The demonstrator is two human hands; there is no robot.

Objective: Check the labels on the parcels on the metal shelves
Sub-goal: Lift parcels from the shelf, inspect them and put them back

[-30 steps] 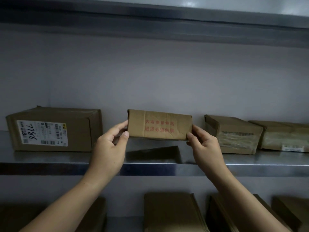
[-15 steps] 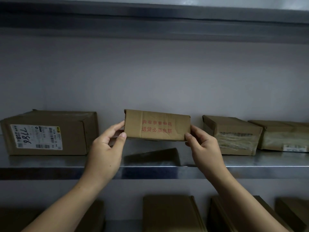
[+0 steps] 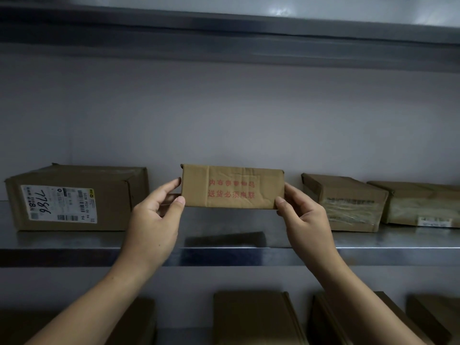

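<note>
A small brown cardboard parcel (image 3: 232, 186) with red printed characters on its front hangs in the air above the metal shelf (image 3: 224, 247). My left hand (image 3: 154, 220) pinches its left end and my right hand (image 3: 306, 217) pinches its right end. The face turned to me carries no white label. On the shelf at the left rests a bigger box (image 3: 74, 199) with a white shipping label (image 3: 58, 204) marked 7786. Two taped parcels lie to the right, the nearer one (image 3: 344, 202) and a flatter one (image 3: 420, 202) with a small label strip.
An upper shelf (image 3: 224, 28) runs across the top. Below the middle shelf, several brown boxes (image 3: 254, 317) sit on a lower level. A pale wall closes the back of the shelves.
The parcel stays held at both ends, level above the shelf. The view has shifted slightly, so the labelled box at the left sits a little differently in frame.
</note>
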